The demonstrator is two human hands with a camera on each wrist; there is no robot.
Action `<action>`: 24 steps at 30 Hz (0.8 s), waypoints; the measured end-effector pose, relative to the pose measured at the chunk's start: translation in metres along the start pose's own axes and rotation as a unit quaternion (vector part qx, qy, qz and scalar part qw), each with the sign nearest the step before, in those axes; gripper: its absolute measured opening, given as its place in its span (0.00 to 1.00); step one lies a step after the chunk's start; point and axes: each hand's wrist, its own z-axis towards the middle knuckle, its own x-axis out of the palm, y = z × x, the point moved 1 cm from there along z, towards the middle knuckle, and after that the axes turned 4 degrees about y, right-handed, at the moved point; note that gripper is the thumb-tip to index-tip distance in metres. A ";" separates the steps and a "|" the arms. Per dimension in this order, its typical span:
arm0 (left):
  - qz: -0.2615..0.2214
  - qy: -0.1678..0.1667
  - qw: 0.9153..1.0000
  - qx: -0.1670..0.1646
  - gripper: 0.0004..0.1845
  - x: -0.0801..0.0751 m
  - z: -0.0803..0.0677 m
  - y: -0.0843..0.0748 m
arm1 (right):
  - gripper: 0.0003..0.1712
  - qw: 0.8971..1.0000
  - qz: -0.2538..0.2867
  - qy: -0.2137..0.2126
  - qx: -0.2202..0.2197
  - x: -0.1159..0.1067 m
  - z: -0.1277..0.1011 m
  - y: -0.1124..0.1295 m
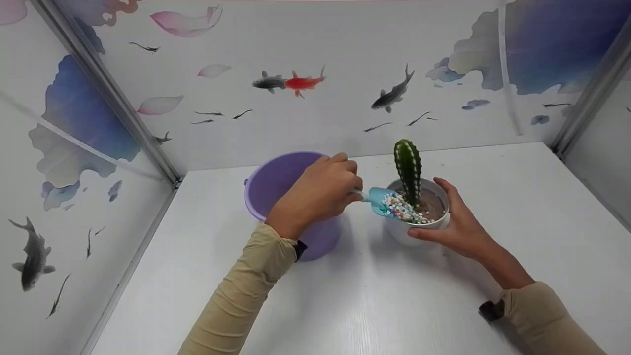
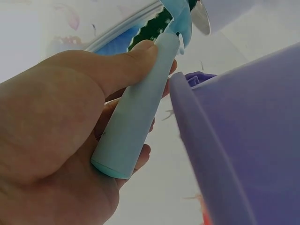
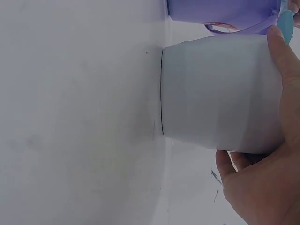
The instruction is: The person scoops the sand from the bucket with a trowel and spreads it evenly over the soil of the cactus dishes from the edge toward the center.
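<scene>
The left hand (image 1: 318, 195) is gripping the pale blue plastic scoop (image 1: 379, 199) by its tapered handle, thumb lying along the top and fingers curled beneath, and is holding its blade, heaped with small multicoloured pebbles (image 1: 402, 209), over the near left rim of the round white ceramic pot (image 1: 409, 231). The right hand (image 1: 456, 224) is cupping the pot's right side, thumb along the near wall and fingers wrapping the far side. A ribbed green cactus (image 1: 408, 167) is standing upright in the pot's brown soil. The pot is sitting on the white tabletop (image 1: 394, 305), just right of the lilac plastic bucket (image 1: 281, 182).
</scene>
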 end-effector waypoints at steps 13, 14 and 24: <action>0.008 -0.001 1.000 -0.010 0.09 -0.001 -0.003 0.001 | 0.72 0.994 0.056 0.089 -0.003 -0.015 -0.001 -0.008; 0.010 0.000 1.000 -0.012 0.10 -0.001 -0.003 0.001 | 0.71 0.995 0.055 0.088 -0.003 -0.015 -0.001 -0.008; 0.041 -0.003 0.999 -0.022 0.11 0.001 -0.004 0.001 | 0.72 0.997 0.047 0.062 -0.009 -0.010 0.001 -0.007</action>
